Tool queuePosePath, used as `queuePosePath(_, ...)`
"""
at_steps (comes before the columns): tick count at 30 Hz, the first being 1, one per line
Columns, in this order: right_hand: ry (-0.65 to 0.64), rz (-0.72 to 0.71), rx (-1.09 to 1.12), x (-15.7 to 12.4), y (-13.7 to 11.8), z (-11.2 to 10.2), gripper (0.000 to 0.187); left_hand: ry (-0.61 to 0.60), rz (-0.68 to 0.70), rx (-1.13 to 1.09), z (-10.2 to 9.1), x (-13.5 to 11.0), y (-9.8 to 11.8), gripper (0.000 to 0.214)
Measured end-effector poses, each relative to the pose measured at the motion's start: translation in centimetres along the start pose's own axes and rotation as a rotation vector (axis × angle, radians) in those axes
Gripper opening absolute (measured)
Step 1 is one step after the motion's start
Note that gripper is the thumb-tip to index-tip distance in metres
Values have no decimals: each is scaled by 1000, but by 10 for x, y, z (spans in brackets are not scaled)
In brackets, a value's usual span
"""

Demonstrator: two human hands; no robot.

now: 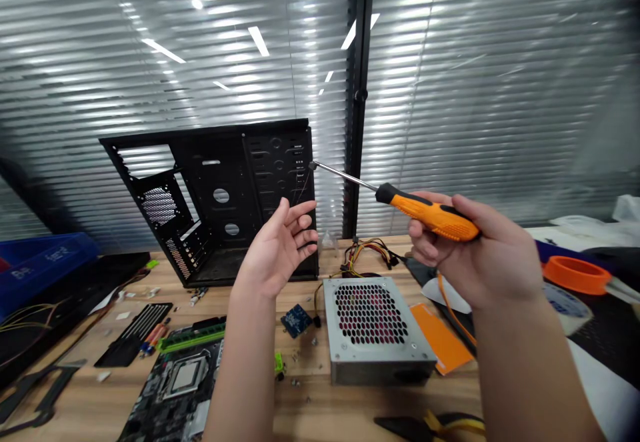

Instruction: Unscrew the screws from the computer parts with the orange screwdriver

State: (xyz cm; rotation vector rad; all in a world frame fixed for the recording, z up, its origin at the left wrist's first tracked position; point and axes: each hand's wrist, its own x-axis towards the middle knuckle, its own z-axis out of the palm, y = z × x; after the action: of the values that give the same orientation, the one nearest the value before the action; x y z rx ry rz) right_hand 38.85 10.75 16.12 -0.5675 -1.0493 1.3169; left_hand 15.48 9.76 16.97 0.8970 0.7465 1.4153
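My right hand (470, 249) is closed around a screwdriver (430, 217) with an orange and black handle, its shaft pointing left. At the shaft's tip is a small dark round piece (313, 165), too small to name. A thin wire seems to run down from it toward my left hand. My left hand (280, 249) is raised below the tip, palm turned inward, fingers loosely bent and apart, with nothing visible in them. Behind it stands a black computer case (225, 195), upright with its inside facing me.
A metal power supply (380, 329) lies right of centre, its cables (370, 252) behind. A motherboard (175, 389), a small blue circuit board (297, 321), a bit set (135, 332) and pliers (430, 425) lie on the table. Left is a blue bin (50, 262); right, an orange tape roll (577, 274).
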Motion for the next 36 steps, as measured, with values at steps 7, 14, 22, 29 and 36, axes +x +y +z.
queuePosePath(7, -13, -1, 3, 1, 1, -1, 28, 12, 51, 54, -4, 2, -3, 25)
queuePosePath(14, -5, 3, 11, 0, 0, -1, 28, 39, 100, 93, -4, 4, -3, 18)
queuePosePath(22, 1, -21, 8, -1, -1, 0, 27, 161, 183, 230, -11, 7, -3, 21)
queuePosePath(29, 39, -27, 28, -1, -3, 0, 26, 365, 284, 469, -27, 10, 0, 24)
queuePosePath(36, 68, -40, 15, -2, -5, -1, 27, 566, 547, 655, -63, 16, 11, 21)
